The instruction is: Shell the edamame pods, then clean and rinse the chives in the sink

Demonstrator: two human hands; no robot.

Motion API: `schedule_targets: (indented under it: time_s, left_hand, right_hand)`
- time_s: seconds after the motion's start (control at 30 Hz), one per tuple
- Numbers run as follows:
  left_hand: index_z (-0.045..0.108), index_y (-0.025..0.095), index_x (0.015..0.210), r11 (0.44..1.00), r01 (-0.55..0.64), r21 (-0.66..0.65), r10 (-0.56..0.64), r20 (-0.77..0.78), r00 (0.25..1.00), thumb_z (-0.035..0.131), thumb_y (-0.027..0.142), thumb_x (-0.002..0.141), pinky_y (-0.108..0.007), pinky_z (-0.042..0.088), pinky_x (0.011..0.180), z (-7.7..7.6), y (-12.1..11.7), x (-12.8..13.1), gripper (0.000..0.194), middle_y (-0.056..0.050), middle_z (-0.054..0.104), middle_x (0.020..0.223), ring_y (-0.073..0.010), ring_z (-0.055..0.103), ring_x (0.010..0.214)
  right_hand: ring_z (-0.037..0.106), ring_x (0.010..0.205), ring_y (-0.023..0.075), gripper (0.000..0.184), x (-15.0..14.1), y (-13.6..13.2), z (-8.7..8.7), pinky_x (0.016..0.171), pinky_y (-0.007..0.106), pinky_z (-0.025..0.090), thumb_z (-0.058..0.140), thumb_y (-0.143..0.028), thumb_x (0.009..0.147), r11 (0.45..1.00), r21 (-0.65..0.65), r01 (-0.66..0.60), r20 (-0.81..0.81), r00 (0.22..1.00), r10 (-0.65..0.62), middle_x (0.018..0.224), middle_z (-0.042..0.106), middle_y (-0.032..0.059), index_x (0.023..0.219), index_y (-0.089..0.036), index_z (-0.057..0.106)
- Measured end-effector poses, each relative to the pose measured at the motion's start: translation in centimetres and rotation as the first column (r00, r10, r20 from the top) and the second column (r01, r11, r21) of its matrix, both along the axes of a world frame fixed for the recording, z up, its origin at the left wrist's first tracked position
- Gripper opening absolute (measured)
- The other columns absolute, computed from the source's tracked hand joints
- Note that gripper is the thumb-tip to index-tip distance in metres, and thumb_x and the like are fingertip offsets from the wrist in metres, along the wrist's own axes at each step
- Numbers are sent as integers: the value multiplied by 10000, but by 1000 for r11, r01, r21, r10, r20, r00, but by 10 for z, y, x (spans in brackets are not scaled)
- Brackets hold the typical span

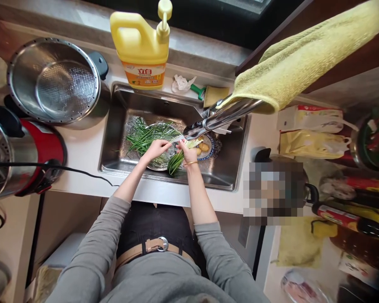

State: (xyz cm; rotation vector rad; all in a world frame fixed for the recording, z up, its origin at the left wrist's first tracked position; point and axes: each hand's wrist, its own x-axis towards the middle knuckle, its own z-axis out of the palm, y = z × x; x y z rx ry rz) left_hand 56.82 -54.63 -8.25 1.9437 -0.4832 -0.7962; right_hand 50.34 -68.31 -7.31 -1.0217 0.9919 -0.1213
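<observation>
Over the sink [113, 155], my right hand [189, 153] is wrapped round a bunch of scallions [176, 163]. Their green leaves hang down to the left and their pale ends point up to the right. My left hand [157, 148] is closed in a pinch on a thin pale strip [177, 138] beside the faucet's spout [192, 131]; whether it belongs to the scallions I cannot tell. More loose scallions [141, 136] lie in a clear basin to the left. Behind my right hand, a blue-rimmed plate [212, 147] holds yellowish potatoes [203, 147], partly hidden.
The spout, draped with a yellow towel [290, 59], reaches low over the sink. A yellow detergent jug [141, 50] and a green-handled peeler [198, 91] stand behind. At left are a steel pot [55, 80] and a red cooker [44, 147]. Packets and bottles crowd the right.
</observation>
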Motion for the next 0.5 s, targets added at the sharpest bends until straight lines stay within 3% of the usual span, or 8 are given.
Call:
schedule_targets:
  time_s: [0.17,0.27,0.37,0.5]
  left_hand:
    - [622,111,618,989,-100,-106,69,-265,962,517,453,868,-212,232,488,15,8,-9,436,49,412,446,-63,325,447]
    - [639,100,678,966,-212,-145,126,-451,884,571,444,846,-187,300,461,19,11,-14,388,15,547,524,-58,420,439]
    - [652,92,785,936,-336,-107,215,-582,784,637,373,816,-195,444,510,22,13,-17,283,-48,690,706,-88,587,527]
    - [642,85,772,917,-398,-26,294,-632,717,598,278,849,-206,482,496,25,12,-18,212,-53,698,679,-97,614,498]
  right_hand:
    - [596,513,136,197,16,15,-12,410,238,503,799,-256,625,998,-63,-10,-17,1000,9,597,659,-11,719,-185,640]
    - [562,469,110,169,19,18,-11,371,209,454,757,-286,660,996,-81,-21,5,1000,22,601,681,-3,693,-182,627]
    - [536,450,77,150,19,19,-7,353,169,411,732,-272,655,996,-92,5,36,999,-2,630,702,-15,719,-170,642]
    - [669,654,128,186,18,20,-2,406,157,452,702,-278,670,997,-78,27,62,998,-23,781,749,22,807,-153,685]
